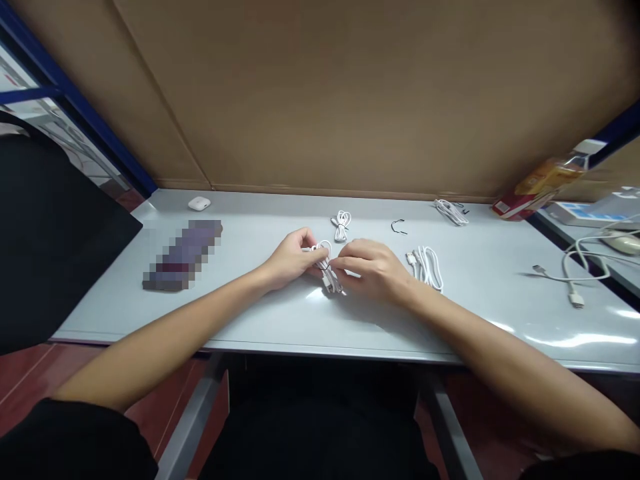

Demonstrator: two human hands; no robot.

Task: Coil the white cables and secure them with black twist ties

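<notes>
My left hand (293, 259) and my right hand (371, 268) meet at the middle of the grey table (260, 313). Both are closed on a coiled white cable (327, 269) held between them just above the tabletop. The left fingers pinch the coil's upper loops; the right fingers grip its other side, and part of the cable is hidden under them. A second bundled white cable (342, 225) lies just behind the hands. A third coiled white cable (427, 265) lies right of my right hand.
A white earbud case (199, 203) and a blurred dark object (183, 256) lie at the left. A small black clip (399, 228), another white cable (451, 211), a loose cable (570, 272) and a drink bottle (545, 179) are at the right. A cardboard wall (350, 93) stands behind.
</notes>
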